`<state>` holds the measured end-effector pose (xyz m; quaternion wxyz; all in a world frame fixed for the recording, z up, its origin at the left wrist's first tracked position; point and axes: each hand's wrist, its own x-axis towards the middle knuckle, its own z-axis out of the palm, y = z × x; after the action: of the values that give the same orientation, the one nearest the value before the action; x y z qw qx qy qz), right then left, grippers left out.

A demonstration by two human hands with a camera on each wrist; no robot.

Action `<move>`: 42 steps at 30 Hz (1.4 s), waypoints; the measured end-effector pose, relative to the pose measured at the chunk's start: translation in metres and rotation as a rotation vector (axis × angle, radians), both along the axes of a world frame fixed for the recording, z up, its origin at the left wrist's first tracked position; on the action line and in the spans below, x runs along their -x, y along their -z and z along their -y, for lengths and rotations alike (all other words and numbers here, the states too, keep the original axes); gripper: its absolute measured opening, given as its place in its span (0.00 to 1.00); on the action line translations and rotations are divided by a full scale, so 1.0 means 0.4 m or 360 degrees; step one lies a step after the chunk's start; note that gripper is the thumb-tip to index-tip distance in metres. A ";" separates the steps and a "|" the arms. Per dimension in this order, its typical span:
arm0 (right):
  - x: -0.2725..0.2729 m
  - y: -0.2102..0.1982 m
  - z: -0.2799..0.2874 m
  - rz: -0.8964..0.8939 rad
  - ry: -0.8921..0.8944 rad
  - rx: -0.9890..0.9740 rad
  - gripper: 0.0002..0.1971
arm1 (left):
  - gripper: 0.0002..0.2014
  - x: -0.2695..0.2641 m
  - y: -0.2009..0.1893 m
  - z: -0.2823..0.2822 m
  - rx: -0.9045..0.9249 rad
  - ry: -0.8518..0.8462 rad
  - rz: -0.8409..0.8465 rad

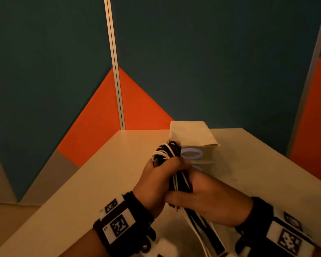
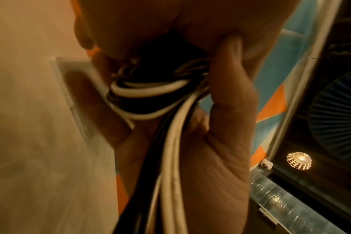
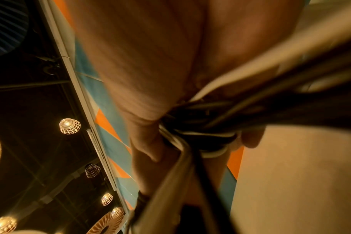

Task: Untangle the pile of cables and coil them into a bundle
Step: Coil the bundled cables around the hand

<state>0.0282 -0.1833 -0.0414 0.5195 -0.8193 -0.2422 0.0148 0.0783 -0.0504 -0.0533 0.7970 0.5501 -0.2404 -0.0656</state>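
Observation:
A bundle of black and white cables (image 1: 178, 180) is held upright above the table between both hands. My left hand (image 1: 159, 179) grips it from the left, its looped top (image 1: 165, 151) sticking out above the fist. My right hand (image 1: 202, 193) grips the same bundle from the right, thumb lying across its lower part. Loose cable tails (image 1: 202, 230) hang toward me. In the left wrist view the cables (image 2: 150, 101) loop between fingers and thumb (image 2: 228, 98). The right wrist view shows strands wrapped crosswise round the bundle (image 3: 202, 136).
A pale paper-wrapped box (image 1: 193, 140) with blue oval marks stands on the cream table (image 1: 100, 182) just behind the hands. Teal and orange partition walls (image 1: 230, 62) close the table's far and right sides. The table's left edge runs diagonally.

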 end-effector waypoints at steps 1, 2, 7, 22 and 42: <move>-0.002 0.000 0.001 0.0054 0.0038 0.0029 0.25 | 0.21 0.003 0.007 0.007 -0.0039 -0.0011 0.0006; -0.002 0.000 0.003 0.0107 0.0069 0.0077 0.23 | 0.21 0.006 0.012 0.011 -0.0078 -0.0021 0.0021; 0.007 -0.007 0.003 0.0181 0.0153 0.0213 0.08 | 0.19 -0.001 0.002 0.001 -0.0224 0.0091 0.0127; 0.009 -0.023 0.036 -0.0596 0.0122 -0.0324 0.08 | 0.76 -0.065 -0.060 -0.113 -0.1541 -0.0423 0.1831; 0.015 -0.025 0.048 -0.0154 0.0106 0.0802 0.14 | 0.24 -0.017 -0.011 -0.024 -0.1898 -0.0719 0.2799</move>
<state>0.0220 -0.2026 -0.0316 0.3102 -0.9287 -0.1786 0.0969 0.0850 -0.0408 -0.0489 -0.0561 0.7346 -0.5500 0.3934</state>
